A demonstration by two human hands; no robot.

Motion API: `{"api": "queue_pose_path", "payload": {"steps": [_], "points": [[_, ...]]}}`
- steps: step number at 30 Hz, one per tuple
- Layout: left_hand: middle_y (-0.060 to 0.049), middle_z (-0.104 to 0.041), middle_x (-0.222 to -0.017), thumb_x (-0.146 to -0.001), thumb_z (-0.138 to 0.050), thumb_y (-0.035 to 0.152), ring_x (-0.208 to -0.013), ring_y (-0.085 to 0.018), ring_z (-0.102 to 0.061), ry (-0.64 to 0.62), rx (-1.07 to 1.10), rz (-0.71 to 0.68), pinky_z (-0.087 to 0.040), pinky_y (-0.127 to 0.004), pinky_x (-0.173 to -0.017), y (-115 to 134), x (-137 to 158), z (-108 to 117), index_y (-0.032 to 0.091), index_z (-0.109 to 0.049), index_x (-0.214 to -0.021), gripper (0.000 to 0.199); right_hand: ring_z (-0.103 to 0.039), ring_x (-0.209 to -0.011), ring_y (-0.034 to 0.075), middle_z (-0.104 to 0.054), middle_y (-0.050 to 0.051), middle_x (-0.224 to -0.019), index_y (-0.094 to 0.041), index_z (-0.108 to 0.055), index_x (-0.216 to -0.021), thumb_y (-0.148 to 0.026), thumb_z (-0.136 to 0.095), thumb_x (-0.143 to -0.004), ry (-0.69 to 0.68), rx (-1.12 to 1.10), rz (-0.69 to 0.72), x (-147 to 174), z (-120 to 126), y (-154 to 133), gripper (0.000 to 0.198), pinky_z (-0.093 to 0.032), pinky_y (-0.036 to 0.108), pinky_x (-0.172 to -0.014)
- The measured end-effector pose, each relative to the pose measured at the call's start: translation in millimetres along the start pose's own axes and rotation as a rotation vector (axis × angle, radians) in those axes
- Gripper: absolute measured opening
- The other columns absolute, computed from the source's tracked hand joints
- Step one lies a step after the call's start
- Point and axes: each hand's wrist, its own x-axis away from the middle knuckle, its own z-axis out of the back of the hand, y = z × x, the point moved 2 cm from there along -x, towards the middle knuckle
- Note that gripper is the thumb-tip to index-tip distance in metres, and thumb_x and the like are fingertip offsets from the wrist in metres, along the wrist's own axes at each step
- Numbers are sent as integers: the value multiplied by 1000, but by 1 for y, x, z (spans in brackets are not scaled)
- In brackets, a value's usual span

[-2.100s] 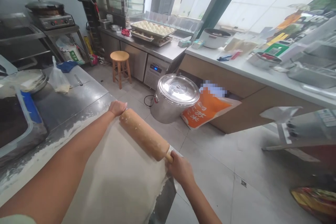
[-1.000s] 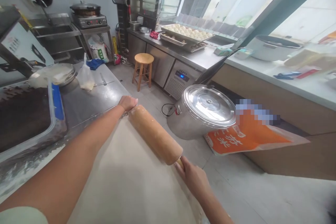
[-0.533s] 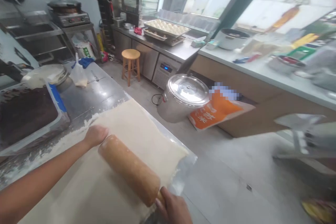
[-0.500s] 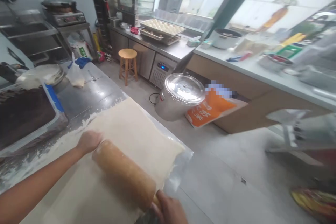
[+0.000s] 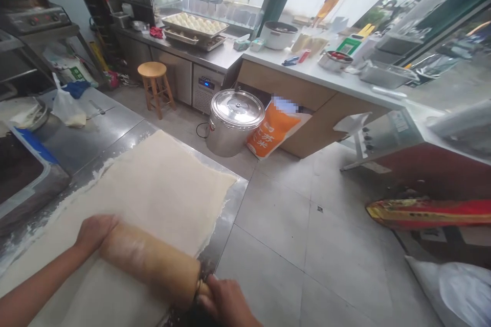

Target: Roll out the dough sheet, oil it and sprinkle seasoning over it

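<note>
A thick wooden rolling pin (image 5: 151,263) lies across a broad, thin sheet of dough (image 5: 164,184) on the metal worktable (image 5: 118,121). My left hand (image 5: 95,232) is closed at the pin's far left end; the handle there is hidden by the fingers. On the near right end, my right hand (image 5: 226,299) wraps round the handle, beside the table's edge. White flour lines the dough's left border. The dough's far right corner reaches close to the table corner.
Left on the table are a plastic tub (image 5: 34,168) of dark filling and a plastic bag (image 5: 69,104). Beyond the table stand a lidded steel pot (image 5: 236,122), an orange sack (image 5: 274,130) and a wooden stool (image 5: 153,84). Trays of pale buns (image 5: 195,24) rest on the back counter.
The rolling pin and both hands have come nearer to me over the dough. My view has swung right, so the room appears shifted left. Both hands keep their hold.
</note>
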Motion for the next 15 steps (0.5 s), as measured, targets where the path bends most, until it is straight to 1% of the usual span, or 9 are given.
{"api": "queue_pose_path", "payload": {"steps": [2,4,7,9,12,14,15], "points": [[-4,-67,-68,-90,-17,42,-67,-21,-61,-26,-21,-24,-32,-28,-54,30,-55,29,22,-60,-61,56,-64,-71,21,-68,4,-74,-20,-61,-86,-38,-53,-80,18,74,-19,-17,28,17,20,-32,23,-55],[-9,-68,-70,-89,-16,41,-69,-23,-62,-14,-43,11,-33,-29,-55,57,-108,52,18,-64,-64,58,-64,-71,21,-67,6,-75,-20,-60,-90,-41,-48,-85,47,119,-33,-38,56,37,25,-31,24,-55],[-12,-68,-75,-89,-17,40,-72,-24,-63,7,-52,19,-35,-30,-57,93,-176,73,17,-67,-73,58,-62,-70,19,-67,6,-74,-20,-59,-95,-45,-43,-88,102,170,-35,-71,99,72,31,-29,23,-56],[-11,-68,-79,-88,-20,39,-75,-24,-63,17,-50,17,-36,-29,-58,114,-216,83,18,-68,-78,53,-61,-67,18,-65,5,-70,-20,-59,-91,-47,-40,-89,131,215,-49,-92,128,97,34,-27,23,-54],[-13,-68,-83,-88,-23,38,-79,-24,-63,36,-46,22,-39,-30,-62,140,-263,96,16,-69,-84,51,-59,-64,17,-64,5,-68,-19,-57,-83,-53,-38,-88,153,266,-97,-119,164,126,39,-23,23,-52],[-16,-68,-86,-89,-18,38,-82,-25,-63,52,-38,37,-41,-32,-65,149,-280,101,14,-69,-87,57,-58,-63,18,-63,4,-69,-20,-55,-82,-56,-37,-87,167,285,-128,-127,177,135,41,-21,24,-50],[-16,-68,-87,-89,-16,38,-84,-26,-63,59,-33,38,-41,-32,-66,151,-282,102,13,-70,-88,59,-58,-63,18,-63,4,-69,-20,-54,-82,-56,-36,-87,172,295,-136,-128,177,135,41,-20,24,-50]]}}
